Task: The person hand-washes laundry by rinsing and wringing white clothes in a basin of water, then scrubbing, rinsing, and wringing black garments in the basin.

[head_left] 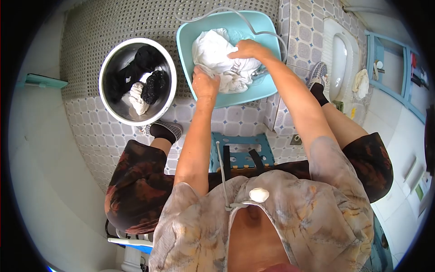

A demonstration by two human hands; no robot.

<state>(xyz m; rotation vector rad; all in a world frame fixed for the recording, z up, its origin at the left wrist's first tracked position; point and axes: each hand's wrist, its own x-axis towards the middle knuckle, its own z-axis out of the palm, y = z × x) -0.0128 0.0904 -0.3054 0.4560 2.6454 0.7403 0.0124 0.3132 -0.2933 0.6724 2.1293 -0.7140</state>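
Observation:
A wet white cloth garment (213, 47) lies bunched in a light blue plastic basin (182, 38) that holds some clear water. At the basin's near left side, my left hand (206, 84) is closed on a fold of the garment. My right hand (248, 49) reaches in from the right, its fingers curled onto the cloth near the middle; the fingertips are partly hidden. Beside my right wrist, a shiny shower head (260, 72) rests in the basin, partly covered.
Left of the basin stands a metal bowl (103, 75) with black and white clothes (154, 86). A grey hose (248, 22) crosses the basin's rim. Under me is a blue stool (217, 152). A squat toilet (339, 61) lies right; a perforated mat (86, 54) covers the far floor.

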